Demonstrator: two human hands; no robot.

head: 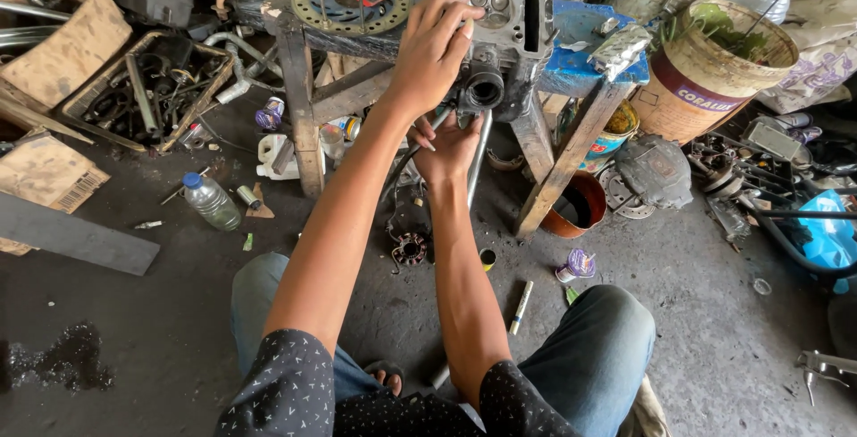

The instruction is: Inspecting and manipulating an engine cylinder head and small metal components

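Both hands steady the engine head (504, 22) on my bench (585, 40): left hand (433, 44) spread flat on top, right hand (446, 147) cupped beneath the port.

Open floor (714, 348) right of the knees, only a marker pen (522, 306) and small jar (578, 265) there. Under the wooden bench (564, 156): tight, legs either side, steel rods (479, 165) and a stator coil (409, 248) between. Left blocked by plastic bottle (212, 200) and parts crate (147, 89). Bench top crowded: cylinder head (509, 17), brake disc (350, 0). Buckets (714, 71) wall off the right.
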